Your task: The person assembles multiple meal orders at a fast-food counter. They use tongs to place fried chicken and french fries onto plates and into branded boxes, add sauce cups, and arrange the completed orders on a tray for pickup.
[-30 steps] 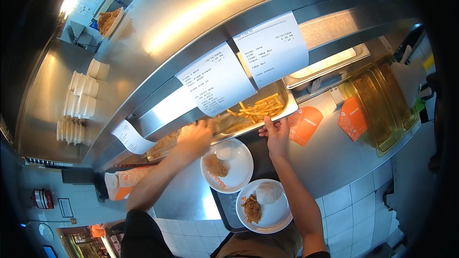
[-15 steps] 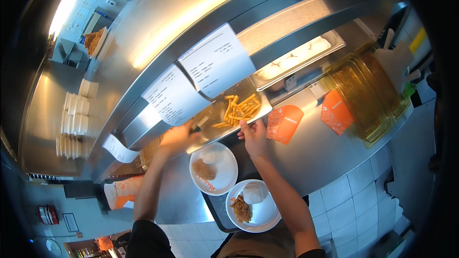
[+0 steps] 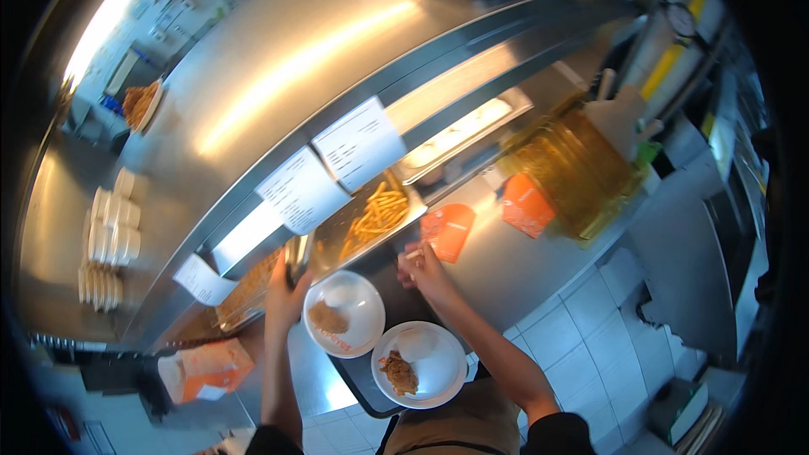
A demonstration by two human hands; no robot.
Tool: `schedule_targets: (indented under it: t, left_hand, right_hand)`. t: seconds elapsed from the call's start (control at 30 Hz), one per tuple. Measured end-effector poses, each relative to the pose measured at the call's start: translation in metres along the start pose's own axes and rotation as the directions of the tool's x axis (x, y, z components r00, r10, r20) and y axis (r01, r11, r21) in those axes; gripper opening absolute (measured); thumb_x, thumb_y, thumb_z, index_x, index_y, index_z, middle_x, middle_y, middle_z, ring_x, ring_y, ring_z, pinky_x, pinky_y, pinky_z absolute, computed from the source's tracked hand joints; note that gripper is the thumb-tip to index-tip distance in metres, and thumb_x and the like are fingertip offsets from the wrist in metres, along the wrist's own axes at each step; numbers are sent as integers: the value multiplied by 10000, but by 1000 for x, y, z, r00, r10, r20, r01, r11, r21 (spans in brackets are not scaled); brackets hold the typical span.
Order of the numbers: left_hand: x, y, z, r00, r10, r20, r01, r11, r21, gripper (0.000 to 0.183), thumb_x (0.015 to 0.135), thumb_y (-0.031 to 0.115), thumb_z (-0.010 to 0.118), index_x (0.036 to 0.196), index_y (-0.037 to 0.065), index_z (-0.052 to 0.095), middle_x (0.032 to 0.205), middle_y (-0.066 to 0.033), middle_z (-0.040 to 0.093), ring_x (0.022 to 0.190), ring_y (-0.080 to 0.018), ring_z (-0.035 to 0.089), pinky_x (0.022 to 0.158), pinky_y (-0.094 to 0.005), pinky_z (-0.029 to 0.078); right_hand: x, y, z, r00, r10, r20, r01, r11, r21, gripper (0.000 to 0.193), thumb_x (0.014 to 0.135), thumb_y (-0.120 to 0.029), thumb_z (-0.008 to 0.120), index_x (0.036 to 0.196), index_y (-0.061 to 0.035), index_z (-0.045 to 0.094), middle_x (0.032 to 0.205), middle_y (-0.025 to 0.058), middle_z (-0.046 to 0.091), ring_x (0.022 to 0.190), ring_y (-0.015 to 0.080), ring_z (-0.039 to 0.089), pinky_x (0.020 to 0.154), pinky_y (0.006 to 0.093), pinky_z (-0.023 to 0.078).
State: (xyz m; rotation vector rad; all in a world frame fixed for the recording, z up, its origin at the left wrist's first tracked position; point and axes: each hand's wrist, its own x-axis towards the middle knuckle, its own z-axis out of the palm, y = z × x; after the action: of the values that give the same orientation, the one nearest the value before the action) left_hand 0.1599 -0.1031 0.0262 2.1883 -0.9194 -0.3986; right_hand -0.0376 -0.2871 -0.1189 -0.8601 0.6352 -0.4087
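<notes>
My left hand (image 3: pixel 285 293) is closed around what look like metal tongs (image 3: pixel 296 258), upright at the left end of the fries pan (image 3: pixel 334 246). Fries (image 3: pixel 377 209) are heaped toward that pan's right side. My right hand (image 3: pixel 426 275) is raised over the dark tray (image 3: pixel 383 276), just below the orange fry cartons (image 3: pixel 449 231). Its fingers are curled together in a blurred pinch; what they hold, if anything, I cannot make out. Below my hands are two white plates: one (image 3: pixel 364 341) has a brown portion and a pale mound, the other (image 3: pixel 447 375) fried chicken (image 3: pixel 399 373) and a pale portion.
Paper slips (image 3: pixel 358 141) hang from the metal shelf over the fries. A second orange carton (image 3: pixel 527 205) leans by an amber bin (image 3: pixel 581 177) at right. An orange-and-white package (image 3: pixel 206 368) lies at left. Stacked white tubs (image 3: pixel 113 227) stand farther left.
My right hand has left the fries pan's front edge and drawn back over the tray, fingers curling. My left hand has moved to the pan's left end. The view has shifted.
</notes>
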Motion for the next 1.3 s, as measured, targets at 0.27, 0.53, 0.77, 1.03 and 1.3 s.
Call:
schedule_targets:
  t: [0.27, 0.53, 0.77, 1.03, 1.3]
  left_hand:
    - [-74, 4, 69, 956, -17, -294, 81, 975, 209, 760, 838, 110, 732, 1486, 8, 348, 1182, -209, 562, 965, -313, 597, 852, -398, 489]
    - [-74, 203, 277, 920, -134, 369, 374, 583, -721, 800, 836, 44, 660, 1537, 107, 280, 1141, -62, 553, 899, -157, 598, 739, -288, 522]
    - [5, 323, 536, 895, -445, 35, 383, 724, -574, 1058, 753, 132, 803, 1541, 39, 103, 1367, -285, 429, 1269, -399, 449, 1081, -460, 367]
    - [-9, 290, 475, 855, -471, 218, 455, 479, -751, 757, 879, 207, 699, 1501, 62, 294, 1305, -215, 506, 1203, -357, 533, 937, -459, 521]
    - [-24, -10, 200, 530, -839, -119, -90, 84, -992, 141, 895, 194, 573, 1018, 125, 559, 845, -27, 555, 752, -173, 552, 680, -347, 524]
  right_hand:
    - [-193, -55, -172, 927, -152, -343, 9, 923, -385, 136, 923, -95, 635, 1038, -31, 600, 844, 29, 619, 734, 94, 601, 682, 249, 488]
    - [-134, -279, -403, 435, -896, -88, 19, 107, -994, 426, 843, -83, 670, 1232, -33, 504, 1044, 138, 577, 834, 240, 615, 625, 341, 489]
    - [13, -440, -492, 860, -387, -332, -417, -160, -894, 428, 811, -333, 718, 1100, -20, 668, 1070, 237, 673, 981, 417, 657, 817, 505, 540]
    - [-7, -466, -440, 995, -96, 18, -21, -394, -919, 226, 863, -171, 628, 883, 38, 712, 776, 235, 685, 712, 364, 686, 683, 457, 539]
    - [-173, -409, -191, 903, 12, 429, 417, -260, -871, 186, 888, -94, 608, 1025, -40, 721, 911, 206, 691, 764, 363, 684, 705, 443, 533]
